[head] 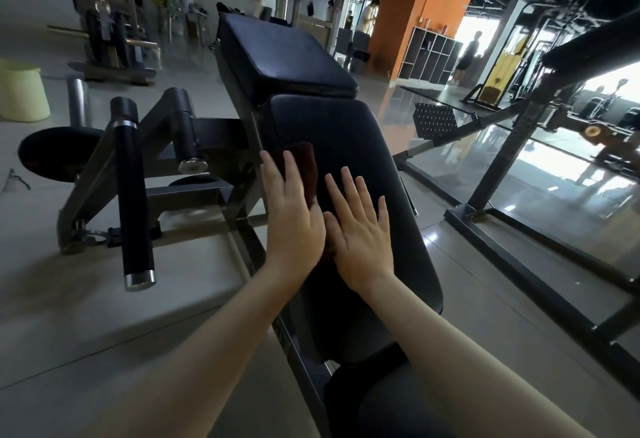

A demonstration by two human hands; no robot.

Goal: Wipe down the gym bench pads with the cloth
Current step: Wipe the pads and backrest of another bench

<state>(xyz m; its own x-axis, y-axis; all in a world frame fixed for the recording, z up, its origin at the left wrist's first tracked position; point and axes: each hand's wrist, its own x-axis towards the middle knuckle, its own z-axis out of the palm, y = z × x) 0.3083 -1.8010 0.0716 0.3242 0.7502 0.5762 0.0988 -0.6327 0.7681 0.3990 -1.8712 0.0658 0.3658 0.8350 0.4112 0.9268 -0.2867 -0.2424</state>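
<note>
Fingers straight, left hand presses the cloth on the long pad, right hand flat there too; best rub every bit.

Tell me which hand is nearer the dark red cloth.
Left. The left hand lies on the dark red cloth; the right hand rests beside it on the black bench pad.

Black gym bench, standing on grey floor; brown cloth lying on its long pad, left hand and right hand resting flat.
</note>
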